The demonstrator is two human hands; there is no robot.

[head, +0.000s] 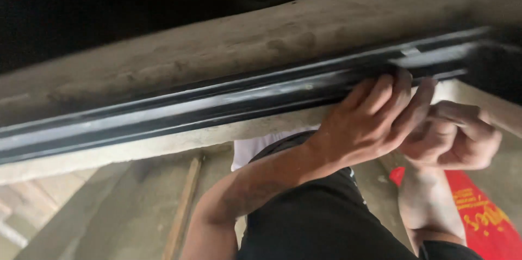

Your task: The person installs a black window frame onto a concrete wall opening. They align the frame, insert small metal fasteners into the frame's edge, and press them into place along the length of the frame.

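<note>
A long black metal rail [217, 99] runs slantwise across the view, lying on a grey concrete ledge [261, 37]. My left hand [370, 121] reaches up from below, and its fingertips press on the rail's lower edge near the right end. My right hand [454, 138] sits just right of it, under the rail, with the fingers curled in; whether anything is in it is hidden. Both forearms come up from the bottom of the view, over my black shorts [321, 222].
Below the ledge lies a rough concrete floor [136, 211] with a thin wooden stick [182, 211] on it. A red printed sack [484, 216] lies at the bottom right. A white cloth edge [250, 148] shows under the ledge. Above the ledge is darkness.
</note>
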